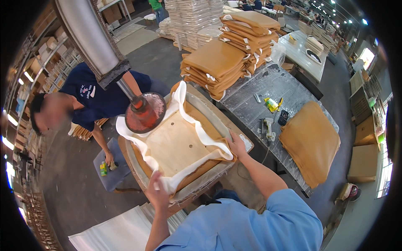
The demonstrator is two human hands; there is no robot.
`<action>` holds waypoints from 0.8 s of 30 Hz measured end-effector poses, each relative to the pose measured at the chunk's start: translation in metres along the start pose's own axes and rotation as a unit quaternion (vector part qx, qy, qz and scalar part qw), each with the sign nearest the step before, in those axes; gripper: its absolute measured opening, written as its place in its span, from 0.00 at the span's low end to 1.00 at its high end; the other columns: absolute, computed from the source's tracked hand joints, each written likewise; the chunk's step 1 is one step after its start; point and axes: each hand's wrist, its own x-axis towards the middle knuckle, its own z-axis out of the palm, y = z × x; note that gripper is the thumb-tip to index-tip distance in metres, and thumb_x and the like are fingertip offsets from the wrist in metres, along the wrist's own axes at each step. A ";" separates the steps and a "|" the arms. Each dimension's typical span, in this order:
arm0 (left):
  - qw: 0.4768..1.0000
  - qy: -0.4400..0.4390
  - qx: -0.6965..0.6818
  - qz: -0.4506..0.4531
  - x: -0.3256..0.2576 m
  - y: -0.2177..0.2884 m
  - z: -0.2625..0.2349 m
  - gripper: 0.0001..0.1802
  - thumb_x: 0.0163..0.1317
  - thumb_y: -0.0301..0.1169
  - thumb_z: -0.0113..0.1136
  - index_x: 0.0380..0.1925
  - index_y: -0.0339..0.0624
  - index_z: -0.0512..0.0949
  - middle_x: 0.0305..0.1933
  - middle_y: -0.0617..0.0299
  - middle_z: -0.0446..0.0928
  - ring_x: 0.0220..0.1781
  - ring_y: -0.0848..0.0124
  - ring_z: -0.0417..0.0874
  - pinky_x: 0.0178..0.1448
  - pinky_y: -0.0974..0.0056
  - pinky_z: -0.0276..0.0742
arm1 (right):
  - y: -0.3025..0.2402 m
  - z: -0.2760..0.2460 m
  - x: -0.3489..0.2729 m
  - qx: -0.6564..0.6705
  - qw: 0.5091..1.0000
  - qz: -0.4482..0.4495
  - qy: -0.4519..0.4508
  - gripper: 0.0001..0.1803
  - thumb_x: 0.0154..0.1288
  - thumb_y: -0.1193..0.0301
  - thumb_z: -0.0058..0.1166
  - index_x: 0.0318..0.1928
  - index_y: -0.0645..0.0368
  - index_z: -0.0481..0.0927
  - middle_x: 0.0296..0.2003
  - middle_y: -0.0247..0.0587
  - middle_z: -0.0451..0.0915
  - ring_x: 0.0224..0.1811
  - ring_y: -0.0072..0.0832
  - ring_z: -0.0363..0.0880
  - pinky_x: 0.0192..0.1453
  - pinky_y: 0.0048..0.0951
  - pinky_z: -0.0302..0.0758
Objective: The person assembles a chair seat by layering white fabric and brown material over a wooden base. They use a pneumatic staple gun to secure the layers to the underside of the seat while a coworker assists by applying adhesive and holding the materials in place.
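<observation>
left hand [157,190] at 6 o'clock pinches the white foam edge [171,182]. right hand [236,144] at 3 o'clock presses flat, fingers spread, on the tan seat cover [209,161] in the metal form [217,119].

A single head-worn fisheye view looks steeply down from above the person's chest; the blue sleeves enter from the lower edge; the seat frame in its press jig [184,142] lies close below at centre; the workbench [284,96] curves away upper right; edges bend toward the dark rim.
</observation>
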 end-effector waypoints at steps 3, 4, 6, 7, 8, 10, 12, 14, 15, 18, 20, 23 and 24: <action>0.975 -0.204 0.005 0.085 -0.018 0.016 0.049 0.17 0.73 0.25 0.63 0.60 0.38 0.86 0.65 0.46 0.87 0.70 0.50 0.86 0.76 0.52 0.78 | -0.001 0.007 -0.001 0.009 1.000 0.000 0.010 0.35 0.78 0.51 0.61 0.78 0.52 0.76 0.70 0.55 0.82 0.72 0.52 0.80 0.76 0.49 0.76; 0.956 -0.254 0.010 0.145 -0.023 0.018 0.063 0.17 0.73 0.26 0.64 0.60 0.39 0.86 0.67 0.44 0.86 0.70 0.48 0.85 0.76 0.50 0.78 | 0.000 0.009 0.000 0.010 1.000 0.002 0.014 0.34 0.78 0.50 0.61 0.77 0.53 0.77 0.70 0.55 0.82 0.73 0.52 0.80 0.76 0.48 0.76; 0.929 -0.316 0.039 0.188 -0.029 0.028 0.092 0.19 0.72 0.29 0.65 0.61 0.38 0.86 0.70 0.43 0.83 0.71 0.47 0.84 0.77 0.49 0.77 | 0.014 0.009 -0.001 -0.002 0.999 0.016 0.038 0.34 0.78 0.50 0.61 0.76 0.54 0.78 0.70 0.55 0.82 0.72 0.51 0.80 0.76 0.48 0.76; 0.910 -0.353 0.044 0.215 -0.034 0.033 0.110 0.20 0.72 0.30 0.65 0.62 0.38 0.86 0.71 0.42 0.82 0.72 0.46 0.84 0.77 0.48 0.77 | 0.021 0.009 -0.002 -0.015 0.998 0.021 0.055 0.34 0.78 0.49 0.61 0.75 0.54 0.78 0.70 0.54 0.82 0.72 0.51 0.81 0.76 0.49 0.76; 0.901 -0.386 0.054 0.189 -0.037 0.034 0.118 0.23 0.71 0.32 0.66 0.63 0.35 0.84 0.75 0.39 0.78 0.75 0.43 0.80 0.79 0.47 0.75 | 0.017 0.013 -0.002 -0.021 0.998 0.018 0.050 0.34 0.78 0.48 0.61 0.76 0.53 0.78 0.69 0.55 0.82 0.71 0.52 0.81 0.76 0.49 0.76; 0.886 -0.399 0.071 0.226 -0.038 0.039 0.143 0.24 0.71 0.31 0.66 0.65 0.32 0.82 0.76 0.37 0.77 0.77 0.41 0.77 0.81 0.45 0.72 | 0.014 0.000 0.009 -0.026 0.998 0.014 0.060 0.35 0.79 0.47 0.60 0.76 0.52 0.78 0.68 0.55 0.83 0.70 0.54 0.81 0.75 0.49 0.76; 0.872 -0.416 0.099 0.238 -0.042 0.039 0.157 0.27 0.70 0.31 0.66 0.67 0.28 0.79 0.78 0.34 0.74 0.80 0.37 0.73 0.83 0.42 0.68 | 0.017 -0.012 0.003 0.027 0.998 0.038 0.050 0.35 0.79 0.47 0.59 0.77 0.51 0.77 0.67 0.55 0.83 0.68 0.56 0.81 0.75 0.49 0.76; 0.870 -0.398 0.137 0.257 -0.043 0.035 0.157 0.28 0.70 0.31 0.66 0.67 0.29 0.79 0.78 0.35 0.73 0.79 0.37 0.73 0.83 0.42 0.68 | 0.013 -0.027 -0.003 0.141 0.989 0.037 0.040 0.33 0.79 0.49 0.60 0.76 0.51 0.78 0.65 0.57 0.84 0.68 0.56 0.82 0.74 0.48 0.77; 0.871 -0.385 0.157 0.262 -0.042 0.033 0.156 0.29 0.69 0.31 0.66 0.68 0.30 0.79 0.78 0.35 0.73 0.79 0.37 0.73 0.83 0.41 0.68 | 0.014 -0.039 -0.006 0.155 0.986 0.031 0.052 0.30 0.77 0.53 0.64 0.73 0.52 0.82 0.62 0.56 0.85 0.65 0.54 0.84 0.70 0.47 0.79; 0.866 -0.399 0.191 0.235 -0.044 0.039 0.158 0.32 0.67 0.31 0.69 0.70 0.31 0.76 0.79 0.35 0.71 0.78 0.36 0.72 0.82 0.41 0.68 | 0.074 -0.098 -0.014 0.140 0.984 0.102 0.038 0.19 0.74 0.59 0.65 0.59 0.53 0.91 0.53 0.51 0.90 0.57 0.51 0.89 0.63 0.48 0.84; 0.862 -0.409 0.214 0.210 -0.047 0.048 0.166 0.35 0.65 0.30 0.70 0.73 0.32 0.74 0.80 0.35 0.70 0.79 0.35 0.71 0.83 0.40 0.67 | 0.148 -0.142 -0.014 0.049 0.987 0.149 0.038 0.15 0.73 0.61 0.65 0.52 0.53 0.93 0.49 0.49 0.92 0.54 0.51 0.90 0.60 0.49 0.85; 0.859 -0.396 0.282 0.160 -0.061 0.070 0.181 0.39 0.65 0.29 0.70 0.76 0.34 0.71 0.80 0.35 0.68 0.81 0.36 0.69 0.83 0.40 0.65 | 0.254 -0.206 0.007 -0.086 0.955 0.283 0.018 0.13 0.72 0.62 0.63 0.49 0.52 0.93 0.48 0.49 0.92 0.53 0.51 0.90 0.60 0.50 0.85; 0.857 -0.388 0.309 0.143 -0.065 0.076 0.191 0.40 0.65 0.29 0.70 0.78 0.34 0.70 0.81 0.35 0.68 0.81 0.36 0.68 0.84 0.41 0.64 | 0.287 -0.228 0.018 -0.124 0.948 0.292 0.015 0.13 0.72 0.62 0.63 0.50 0.50 0.93 0.48 0.50 0.92 0.54 0.52 0.90 0.60 0.51 0.85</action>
